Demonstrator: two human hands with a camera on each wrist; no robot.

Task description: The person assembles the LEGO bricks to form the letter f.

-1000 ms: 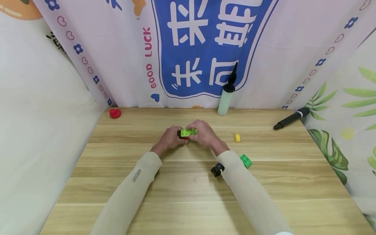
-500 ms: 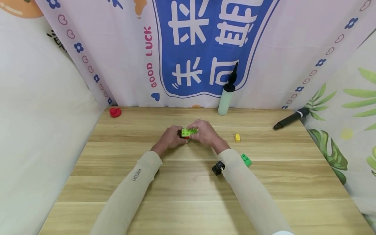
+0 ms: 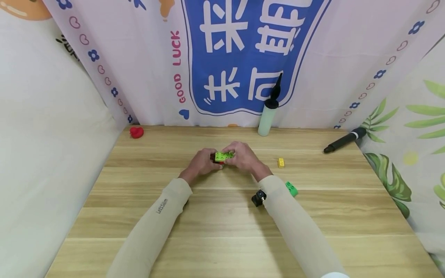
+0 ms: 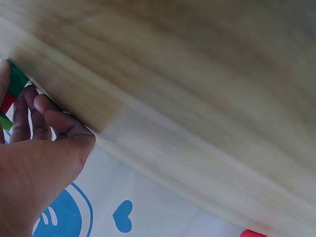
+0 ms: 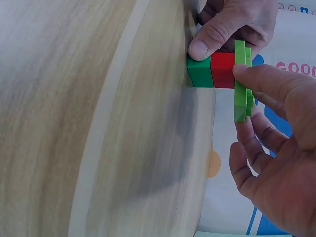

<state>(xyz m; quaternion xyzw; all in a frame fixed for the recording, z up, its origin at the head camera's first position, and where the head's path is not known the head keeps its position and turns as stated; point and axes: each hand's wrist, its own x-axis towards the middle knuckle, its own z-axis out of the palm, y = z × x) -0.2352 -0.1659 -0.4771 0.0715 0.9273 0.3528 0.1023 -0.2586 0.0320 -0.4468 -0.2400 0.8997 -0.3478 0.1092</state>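
At the middle of the table, both hands meet on a small stack of toy building bricks. The right wrist view shows its layers: a dark green brick (image 5: 199, 75) against the table, a red brick (image 5: 223, 71) on it, and a longer lime green brick (image 5: 240, 106) on top, overhanging to the right-hand side. My left hand (image 3: 202, 162) grips the lower bricks, its thumb pressed on the dark green one. My right hand (image 3: 242, 157) pinches the lime green brick, thumb on its underside near the red brick. In the left wrist view the stack is cut off by the edge.
A yellow brick (image 3: 281, 163) and a green brick (image 3: 291, 189) lie right of the hands. Along the back are a pale green pump with a black nozzle (image 3: 267, 119) and a small red object (image 3: 136, 133). A black pen-shaped object (image 3: 344, 141) lies at the right edge.
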